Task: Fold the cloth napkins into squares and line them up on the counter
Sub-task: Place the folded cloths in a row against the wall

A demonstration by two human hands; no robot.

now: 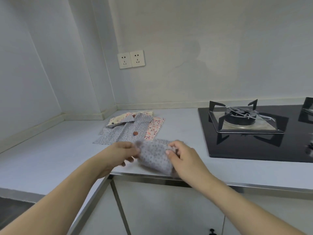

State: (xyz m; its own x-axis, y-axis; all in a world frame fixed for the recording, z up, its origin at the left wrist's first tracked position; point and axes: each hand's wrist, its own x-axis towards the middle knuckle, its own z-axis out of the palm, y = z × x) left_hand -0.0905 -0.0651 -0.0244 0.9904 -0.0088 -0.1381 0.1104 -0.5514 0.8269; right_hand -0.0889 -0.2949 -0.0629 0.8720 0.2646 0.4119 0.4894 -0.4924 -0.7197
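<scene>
Both your forearms reach forward over the front edge of the bench (50, 150), bare to the elbow and angled in toward each other. Your left hand (122, 154) is palm-in, its fingers curled and pinching the left edge of the grey napkin (155, 156). Your right hand (183, 156) comes in from the other side, thumb on top and fingers tucked under, its grip closed on the napkin's right edge.

The grey napkin is a grey cloth with small dark dots, folded to a compact rectangle and blurred at its edges. It lies at the bench's front edge, left of the hob (254, 133), its near corner hanging just over the edge.

Behind it, farther from you and also left of the hob, sits the napkin pile (128, 128): a larger grey dotted piece, a cream one at the back, a pink flowered one on the hob side, loosely overlapping and partly unfolded.
</scene>
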